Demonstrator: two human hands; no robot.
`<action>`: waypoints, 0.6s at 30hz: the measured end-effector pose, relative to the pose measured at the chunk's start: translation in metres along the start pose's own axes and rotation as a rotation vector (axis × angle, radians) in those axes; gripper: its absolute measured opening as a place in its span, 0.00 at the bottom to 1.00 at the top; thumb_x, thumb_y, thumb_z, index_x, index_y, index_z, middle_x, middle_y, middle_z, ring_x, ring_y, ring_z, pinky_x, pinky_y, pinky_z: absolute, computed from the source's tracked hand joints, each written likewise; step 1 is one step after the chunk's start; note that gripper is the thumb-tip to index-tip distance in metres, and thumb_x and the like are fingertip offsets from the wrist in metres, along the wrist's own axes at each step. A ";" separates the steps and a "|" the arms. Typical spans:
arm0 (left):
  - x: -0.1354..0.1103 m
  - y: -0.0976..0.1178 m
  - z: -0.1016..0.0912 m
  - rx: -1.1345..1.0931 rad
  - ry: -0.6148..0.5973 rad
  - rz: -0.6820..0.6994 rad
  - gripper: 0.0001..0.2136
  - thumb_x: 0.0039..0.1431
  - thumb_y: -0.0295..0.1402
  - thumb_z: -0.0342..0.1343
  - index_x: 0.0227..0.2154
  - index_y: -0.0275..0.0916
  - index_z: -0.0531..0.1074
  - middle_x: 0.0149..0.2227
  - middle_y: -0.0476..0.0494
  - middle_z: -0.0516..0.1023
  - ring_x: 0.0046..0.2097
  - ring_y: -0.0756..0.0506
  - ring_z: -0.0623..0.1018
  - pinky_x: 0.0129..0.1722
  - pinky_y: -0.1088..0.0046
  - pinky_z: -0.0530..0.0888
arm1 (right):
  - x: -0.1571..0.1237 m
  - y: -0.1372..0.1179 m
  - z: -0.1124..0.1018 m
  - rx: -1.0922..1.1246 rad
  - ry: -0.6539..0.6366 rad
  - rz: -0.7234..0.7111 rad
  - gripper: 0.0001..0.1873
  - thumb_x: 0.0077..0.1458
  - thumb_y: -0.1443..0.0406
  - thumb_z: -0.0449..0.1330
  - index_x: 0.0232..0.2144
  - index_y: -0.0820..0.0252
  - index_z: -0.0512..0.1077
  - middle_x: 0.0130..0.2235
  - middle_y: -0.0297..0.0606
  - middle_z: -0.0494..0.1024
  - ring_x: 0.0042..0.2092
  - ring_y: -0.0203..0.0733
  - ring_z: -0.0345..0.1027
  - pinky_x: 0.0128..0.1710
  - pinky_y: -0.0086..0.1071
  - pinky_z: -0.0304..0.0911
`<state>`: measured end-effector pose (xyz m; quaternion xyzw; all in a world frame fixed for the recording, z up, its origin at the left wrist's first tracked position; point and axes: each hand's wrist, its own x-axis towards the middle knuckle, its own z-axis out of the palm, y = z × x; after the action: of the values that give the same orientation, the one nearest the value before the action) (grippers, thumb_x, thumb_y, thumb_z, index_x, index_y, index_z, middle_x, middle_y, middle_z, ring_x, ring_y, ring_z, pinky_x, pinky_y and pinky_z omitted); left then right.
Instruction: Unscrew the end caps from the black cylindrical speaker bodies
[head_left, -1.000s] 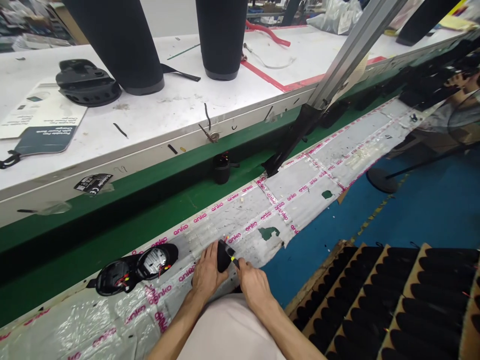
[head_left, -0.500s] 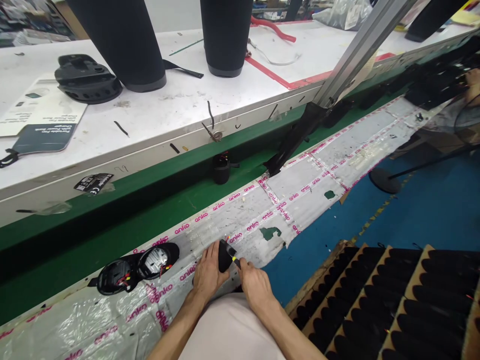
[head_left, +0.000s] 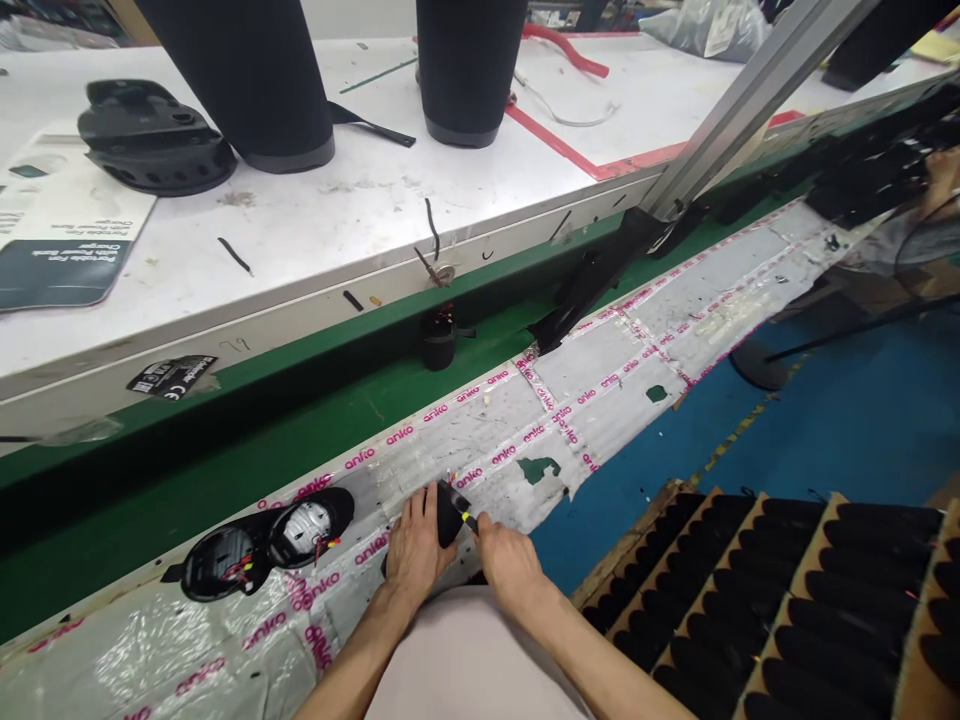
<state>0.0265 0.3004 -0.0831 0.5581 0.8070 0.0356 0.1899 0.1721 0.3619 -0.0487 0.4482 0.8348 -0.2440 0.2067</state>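
Observation:
My left hand [head_left: 415, 545] is closed around a black rounded housing [head_left: 448, 520], pressing it down on the plastic-covered bench ledge. Small coloured wires show at the housing's far end. In my closed right hand [head_left: 510, 560] is a slim hand tool [head_left: 469, 518] with a dark and yellow body; its exact kind is hard to make out. The tool's front end lies against the housing's right side. To the left of my hands rest two open black round housings [head_left: 310, 530], side by side, with red and yellow wires inside.
Taped plastic sheeting [head_left: 592, 375] covers the ledge. Beyond it runs a white shelf [head_left: 300, 220] bearing tall black cylinders [head_left: 472, 70]. A black-wrapped post [head_left: 592, 280] slants up ahead. At lower right, a divided rack [head_left: 780, 610] holds rows of black parts. Another person's hand [head_left: 943, 180] appears at far right.
The camera view has shifted slightly. My hands keep nearly the same hold, with the tool still against the housing.

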 end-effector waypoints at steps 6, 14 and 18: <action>0.004 0.000 -0.003 0.008 -0.009 -0.007 0.38 0.53 0.33 0.58 0.66 0.29 0.53 0.60 0.30 0.70 0.58 0.34 0.72 0.53 0.59 0.74 | 0.006 -0.007 -0.005 0.011 -0.030 0.015 0.16 0.70 0.66 0.45 0.52 0.65 0.67 0.39 0.51 0.82 0.42 0.51 0.80 0.38 0.36 0.71; 0.011 -0.002 -0.012 0.021 -0.003 -0.041 0.37 0.53 0.34 0.58 0.65 0.30 0.56 0.61 0.30 0.70 0.59 0.34 0.72 0.53 0.56 0.73 | 0.025 -0.017 -0.020 0.018 -0.078 0.019 0.14 0.69 0.67 0.49 0.52 0.65 0.69 0.38 0.51 0.83 0.42 0.52 0.80 0.38 0.37 0.72; 0.012 0.003 -0.012 0.095 0.001 -0.098 0.36 0.54 0.34 0.59 0.65 0.30 0.56 0.57 0.30 0.72 0.55 0.34 0.75 0.48 0.58 0.75 | 0.032 -0.025 -0.024 0.008 -0.075 0.031 0.15 0.69 0.68 0.48 0.53 0.67 0.68 0.40 0.54 0.83 0.44 0.53 0.80 0.39 0.38 0.73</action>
<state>0.0211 0.3144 -0.0741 0.5261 0.8343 -0.0118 0.1643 0.1316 0.3855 -0.0421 0.4523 0.8185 -0.2609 0.2397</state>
